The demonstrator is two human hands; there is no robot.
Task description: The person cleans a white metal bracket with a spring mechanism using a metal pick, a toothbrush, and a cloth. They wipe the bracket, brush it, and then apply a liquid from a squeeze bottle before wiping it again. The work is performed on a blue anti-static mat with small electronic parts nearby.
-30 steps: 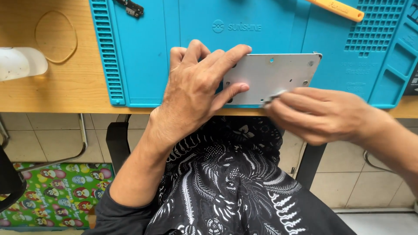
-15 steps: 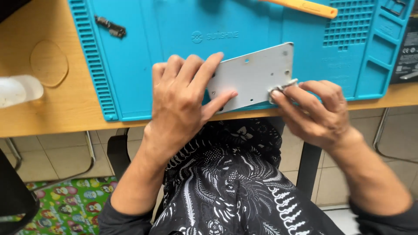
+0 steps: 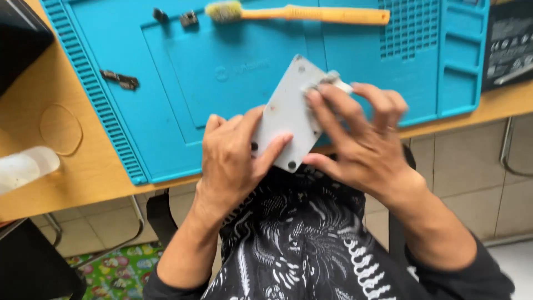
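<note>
L hand (image 3: pixel 230 161) grip pinches grey plate (image 3: pixel 286 119) at lower edge, plate tilted above blue mat (image 3: pixel 183 89). R hand (image 3: pixel 361 144) fingers pressed together on small cloth wad (image 3: pixel 328 80) at plate's top corner. Orange brush (image 3: pixel 300 13) lies far side of mat, on bench (image 3: pixel 66 172).

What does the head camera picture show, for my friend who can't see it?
Two hands hold a grey metal plate tilted above a blue work mat: the left hand grips its lower edge, the right hand presses a small pale wad on its top. An orange toothbrush lies on the mat.
</note>
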